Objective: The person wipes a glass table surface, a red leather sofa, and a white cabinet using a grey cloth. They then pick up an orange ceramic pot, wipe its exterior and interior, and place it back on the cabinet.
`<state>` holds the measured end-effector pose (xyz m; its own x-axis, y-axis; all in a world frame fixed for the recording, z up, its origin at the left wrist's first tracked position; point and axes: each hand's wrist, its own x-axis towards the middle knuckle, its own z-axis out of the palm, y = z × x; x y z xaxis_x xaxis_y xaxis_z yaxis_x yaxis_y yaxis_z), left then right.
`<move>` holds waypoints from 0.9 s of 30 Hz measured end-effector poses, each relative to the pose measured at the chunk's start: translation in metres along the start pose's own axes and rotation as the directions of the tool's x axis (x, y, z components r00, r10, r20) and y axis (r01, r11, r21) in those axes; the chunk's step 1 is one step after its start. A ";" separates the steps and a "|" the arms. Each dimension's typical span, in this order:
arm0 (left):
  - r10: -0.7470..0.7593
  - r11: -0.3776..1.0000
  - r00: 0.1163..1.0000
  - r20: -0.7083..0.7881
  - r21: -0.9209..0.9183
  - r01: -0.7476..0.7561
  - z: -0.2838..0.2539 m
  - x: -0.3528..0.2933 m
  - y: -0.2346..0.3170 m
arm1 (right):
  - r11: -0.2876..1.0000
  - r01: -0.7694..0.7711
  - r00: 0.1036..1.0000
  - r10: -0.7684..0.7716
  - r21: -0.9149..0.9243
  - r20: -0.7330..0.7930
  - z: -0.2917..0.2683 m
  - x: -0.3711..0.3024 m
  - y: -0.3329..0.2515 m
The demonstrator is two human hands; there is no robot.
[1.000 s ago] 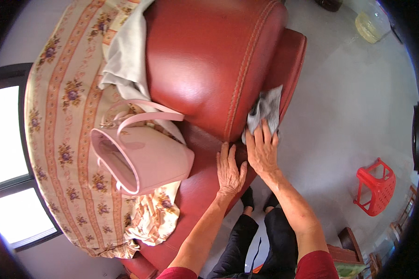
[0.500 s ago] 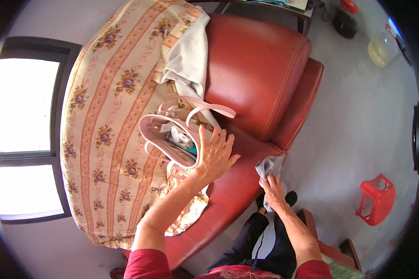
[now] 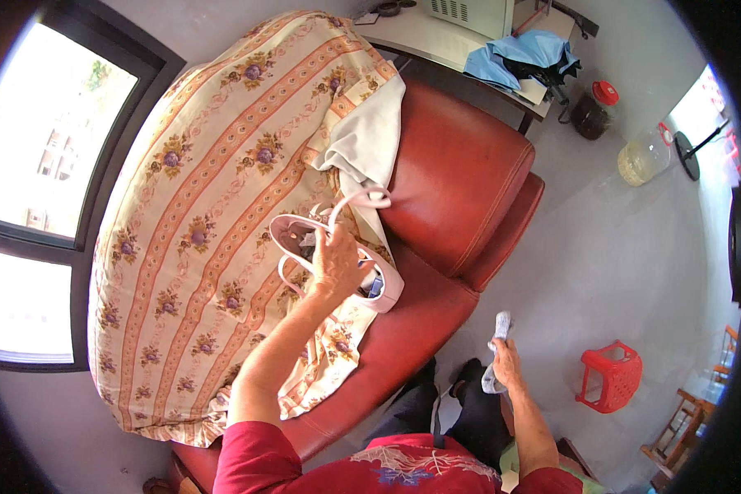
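My left hand point(image 3: 335, 262) grips the rim of a pale pink handbag point(image 3: 305, 239) that rests on the seat of a red leather sofa point(image 3: 461, 189). The bag is open at the top, its handles arch above it, and small items show inside. My right hand point(image 3: 506, 362) hangs lower right, off the front of the sofa, closed around a crumpled grey cloth point(image 3: 496, 350). The two hands are well apart.
A floral striped sheet point(image 3: 214, 206) and a white cloth point(image 3: 370, 140) cover the sofa's left part. A window point(image 3: 49, 165) is at left. A red plastic stool point(image 3: 611, 375) stands on the grey floor at right. Jars point(image 3: 642, 156) and a desk with a blue cloth point(image 3: 510, 53) are behind.
My left hand went from the sofa seat to the pink bag and took hold of its rim. My right hand drew back from the sofa with the grey cloth. My view swung left.
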<state>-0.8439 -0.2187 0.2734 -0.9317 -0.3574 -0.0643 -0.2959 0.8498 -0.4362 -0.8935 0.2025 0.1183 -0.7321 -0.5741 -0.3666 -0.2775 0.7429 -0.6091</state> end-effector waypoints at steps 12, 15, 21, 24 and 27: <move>-0.474 0.206 0.689 0.548 -0.692 0.692 0.070 -0.110 -0.015 | 0.889 0.447 0.796 -0.345 0.098 -0.498 -0.081 0.172 -0.120; -0.306 -0.698 0.464 0.831 -0.527 0.484 0.107 -0.123 0.010 | 0.851 0.500 0.812 -0.526 -0.163 -0.254 -0.093 0.230 -0.158; -0.350 -0.741 0.224 0.909 -0.416 0.528 0.066 -0.061 0.062 | 0.344 0.838 0.421 -0.901 -0.424 0.101 -0.058 0.298 -0.147; -0.516 -0.567 0.256 0.818 -0.550 0.614 0.078 -0.077 0.065 | 0.416 0.812 0.486 -0.870 -0.410 0.079 -0.053 0.329 -0.146; -0.636 -0.253 0.377 0.674 -0.643 0.723 0.090 -0.124 0.064 | 0.544 0.699 0.592 -0.804 -0.464 -0.051 -0.070 0.363 -0.178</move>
<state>-0.7284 -0.1552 0.1729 -0.0213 -0.9360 -0.3515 -0.7338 -0.2242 0.6413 -1.1536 -0.1144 0.1427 -0.2421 -0.9197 0.3090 -0.9515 0.1628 -0.2610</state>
